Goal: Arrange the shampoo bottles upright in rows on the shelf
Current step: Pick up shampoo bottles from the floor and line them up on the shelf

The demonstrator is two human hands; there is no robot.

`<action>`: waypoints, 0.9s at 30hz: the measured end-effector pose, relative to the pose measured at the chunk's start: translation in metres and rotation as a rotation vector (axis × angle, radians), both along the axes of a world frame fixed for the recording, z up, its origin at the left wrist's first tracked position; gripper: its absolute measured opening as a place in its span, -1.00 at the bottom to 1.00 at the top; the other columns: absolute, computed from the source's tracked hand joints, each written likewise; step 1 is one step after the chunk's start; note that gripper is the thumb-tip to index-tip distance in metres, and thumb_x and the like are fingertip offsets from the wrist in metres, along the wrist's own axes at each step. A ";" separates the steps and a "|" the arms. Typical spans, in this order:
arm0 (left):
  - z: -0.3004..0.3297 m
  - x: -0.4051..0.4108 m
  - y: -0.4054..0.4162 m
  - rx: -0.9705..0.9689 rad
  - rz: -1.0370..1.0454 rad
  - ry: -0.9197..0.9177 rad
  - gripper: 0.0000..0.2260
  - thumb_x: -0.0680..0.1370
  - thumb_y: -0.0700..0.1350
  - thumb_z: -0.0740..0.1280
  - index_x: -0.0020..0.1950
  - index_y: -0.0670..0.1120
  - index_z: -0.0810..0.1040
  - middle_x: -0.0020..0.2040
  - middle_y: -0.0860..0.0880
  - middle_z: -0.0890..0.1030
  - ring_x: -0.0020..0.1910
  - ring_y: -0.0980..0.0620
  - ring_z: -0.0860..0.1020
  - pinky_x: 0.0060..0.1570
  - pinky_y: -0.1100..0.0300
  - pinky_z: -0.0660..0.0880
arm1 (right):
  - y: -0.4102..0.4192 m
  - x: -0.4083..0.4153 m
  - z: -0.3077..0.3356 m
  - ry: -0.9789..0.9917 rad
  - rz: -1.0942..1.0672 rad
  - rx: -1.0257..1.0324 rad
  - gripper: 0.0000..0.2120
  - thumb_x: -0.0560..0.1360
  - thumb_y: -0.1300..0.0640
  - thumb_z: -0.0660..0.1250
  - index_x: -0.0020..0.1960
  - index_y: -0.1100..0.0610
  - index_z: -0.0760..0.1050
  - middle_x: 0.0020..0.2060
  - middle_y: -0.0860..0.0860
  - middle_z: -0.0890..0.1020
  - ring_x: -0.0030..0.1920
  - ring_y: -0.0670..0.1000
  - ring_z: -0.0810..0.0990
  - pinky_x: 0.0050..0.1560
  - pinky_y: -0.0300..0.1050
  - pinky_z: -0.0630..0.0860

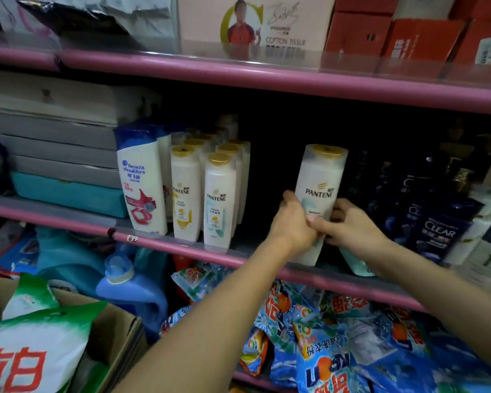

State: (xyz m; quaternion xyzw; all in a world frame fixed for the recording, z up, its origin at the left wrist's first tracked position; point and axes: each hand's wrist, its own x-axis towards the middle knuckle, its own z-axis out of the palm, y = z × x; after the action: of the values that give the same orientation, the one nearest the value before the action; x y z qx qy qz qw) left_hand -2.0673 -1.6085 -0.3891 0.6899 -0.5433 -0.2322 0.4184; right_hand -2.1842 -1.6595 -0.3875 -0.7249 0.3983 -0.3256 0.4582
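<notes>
My left hand (pixel 291 222): fingers curled round the lower left side of the Pantene bottle (pixel 319 191), thumb across its front.
My right hand (pixel 345 222): at 3 o'clock of the left, fingers wrapped on the bottle's lower right edge, thumb meeting the left thumb on the label.
Bottle in hand: upright with a slight lean, gold cap up, label toward me; whether its base rests on the shelf edge (pixel 267 260) I cannot tell, my hands hide it.
Gap: the dark open stretch of shelf behind and at 9 o'clock of the bottle, between it and the standing Pantene rows (pixel 217 194).
Neighbours: Head & Shoulders bottle (pixel 142 182) at far 9 o'clock; dark Clear bottles (pixel 437 222) close at 3 o'clock; a pale bottle (pixel 357 265) lying on its side just below my right hand.
Doing it well: I judge I should keep both grips low, square the base flat, slide it toward 9 o'clock into line with the front Pantene, label facing out, and let go only when it stands steady.
Watch for: my right wrist nudging the Clear bottles.
</notes>
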 end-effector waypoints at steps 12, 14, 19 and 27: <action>-0.065 0.036 0.054 -0.454 0.733 -0.049 -0.43 0.45 -0.09 0.43 0.37 -0.11 0.26 0.25 -0.04 0.29 0.19 0.14 0.21 0.25 0.20 0.24 | -0.042 0.075 -0.051 0.031 -0.209 -0.120 -0.43 0.27 0.13 0.59 0.14 -0.01 0.35 0.02 -0.08 0.56 -0.06 -0.06 0.54 -0.11 -0.20 0.46; -0.065 0.046 0.052 -0.460 0.800 -0.045 -0.37 0.40 -0.08 0.48 0.37 -0.11 0.25 0.27 -0.11 0.29 0.18 0.11 0.22 0.25 0.14 0.27 | -0.051 0.089 -0.058 -0.001 -0.216 -0.110 -0.40 0.29 0.15 0.57 0.23 0.06 0.36 0.09 -0.01 0.58 -0.01 -0.03 0.54 -0.03 -0.15 0.47; -0.073 0.065 0.050 -0.391 0.877 -0.119 -0.29 0.32 -0.03 0.54 0.36 -0.13 0.28 0.23 -0.18 0.37 0.19 -0.14 0.38 0.11 -0.06 0.37 | -0.069 0.117 -0.075 -0.066 -0.161 -0.076 -0.42 0.33 0.16 0.55 0.26 0.08 0.38 0.07 -0.02 0.57 -0.05 -0.09 0.53 -0.17 -0.36 0.41; -0.091 0.074 0.047 -0.268 0.821 -0.092 -0.31 0.27 -0.02 0.57 0.31 -0.12 0.37 0.19 -0.07 0.50 0.20 -0.11 0.48 0.19 -0.11 0.38 | -0.092 0.163 -0.085 -0.104 -0.048 -0.031 -0.50 0.35 0.16 0.52 0.23 0.07 0.44 0.09 0.01 0.61 -0.03 -0.10 0.55 -0.08 -0.25 0.47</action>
State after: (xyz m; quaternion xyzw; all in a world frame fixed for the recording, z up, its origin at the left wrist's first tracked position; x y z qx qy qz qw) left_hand -1.9933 -1.5614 -0.4805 0.7978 -0.2673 0.0569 0.5375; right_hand -2.0210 -1.7514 -0.4726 -0.7042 0.3861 -0.3797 0.4592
